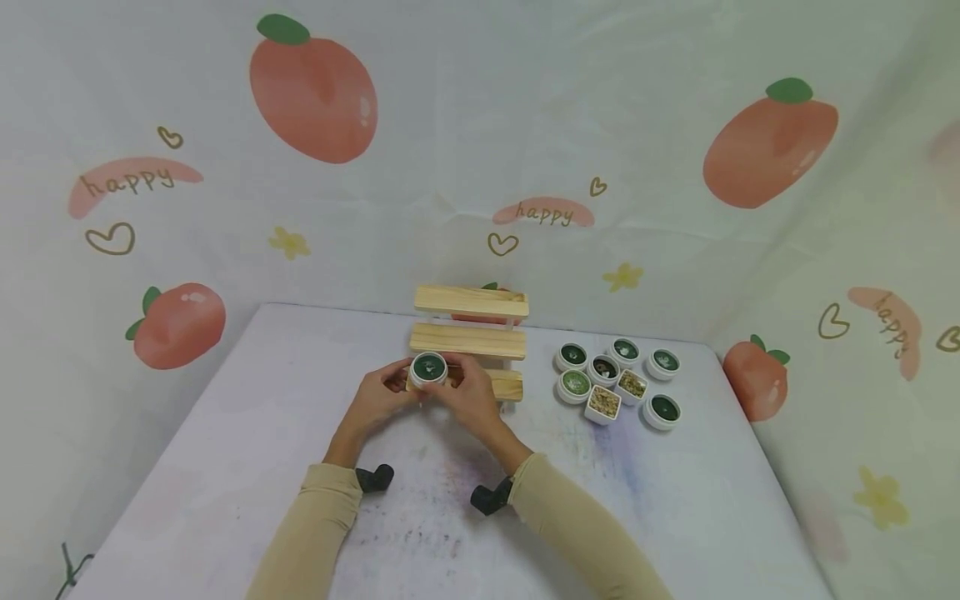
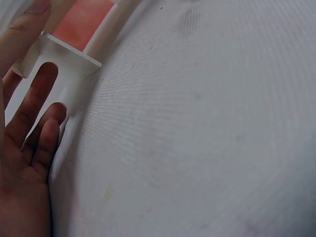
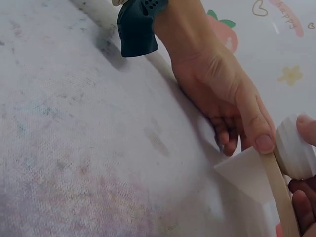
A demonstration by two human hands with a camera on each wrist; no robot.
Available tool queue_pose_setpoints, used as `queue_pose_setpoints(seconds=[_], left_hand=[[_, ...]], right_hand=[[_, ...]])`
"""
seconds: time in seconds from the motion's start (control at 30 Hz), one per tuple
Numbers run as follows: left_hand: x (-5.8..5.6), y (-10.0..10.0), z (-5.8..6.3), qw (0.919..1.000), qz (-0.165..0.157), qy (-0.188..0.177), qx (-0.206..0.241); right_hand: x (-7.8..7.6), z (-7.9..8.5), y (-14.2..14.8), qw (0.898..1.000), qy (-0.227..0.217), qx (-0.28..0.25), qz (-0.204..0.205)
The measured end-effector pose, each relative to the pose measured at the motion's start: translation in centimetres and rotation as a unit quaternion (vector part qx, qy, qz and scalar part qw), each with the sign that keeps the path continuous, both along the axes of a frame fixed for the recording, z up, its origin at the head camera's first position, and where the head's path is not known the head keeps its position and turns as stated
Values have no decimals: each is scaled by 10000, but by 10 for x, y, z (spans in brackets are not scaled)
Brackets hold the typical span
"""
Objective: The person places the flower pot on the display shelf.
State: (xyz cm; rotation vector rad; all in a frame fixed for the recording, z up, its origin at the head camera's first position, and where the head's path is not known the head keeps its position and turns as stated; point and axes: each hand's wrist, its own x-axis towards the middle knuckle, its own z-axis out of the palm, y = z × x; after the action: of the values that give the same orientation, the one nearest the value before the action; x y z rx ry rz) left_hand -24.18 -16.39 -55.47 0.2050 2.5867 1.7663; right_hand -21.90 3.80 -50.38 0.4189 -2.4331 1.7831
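A small white round pot with a dark green top sits over the lowest board of a three-tier wooden shelf stand. My right hand pinches this pot between thumb and fingers. In the right wrist view, the pot's ribbed white side shows right beside the board's edge. My left hand grips the left end of that lowest board, thumb on its edge. Its other fingers lie against the stand's white side support in the left wrist view.
Right of the stand is a cluster of small white pots: several round ones with green tops, one with a dark brown top, and two square ones with beige grainy tops. A printed cloth backdrop rises behind the table.
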Motion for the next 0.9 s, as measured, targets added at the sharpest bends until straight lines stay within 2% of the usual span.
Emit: queue_pose_setpoints(seconds=[0.27,0.63,0.73,0.9], left_hand=[[1,1,1,9999,-56,-74,60],[2,2,3,9998,27,-216,27],[2,2,4,9996,75,-263,-55],[3,3,5,9994,104,-326,-112]], right_hand=[[-1,1,-2,9980,-1,621,-106],[1,7,8,9978,-242,545,302],[3,11,13,9973,-183,566,441],[7,18,23,9955,6,858,411]])
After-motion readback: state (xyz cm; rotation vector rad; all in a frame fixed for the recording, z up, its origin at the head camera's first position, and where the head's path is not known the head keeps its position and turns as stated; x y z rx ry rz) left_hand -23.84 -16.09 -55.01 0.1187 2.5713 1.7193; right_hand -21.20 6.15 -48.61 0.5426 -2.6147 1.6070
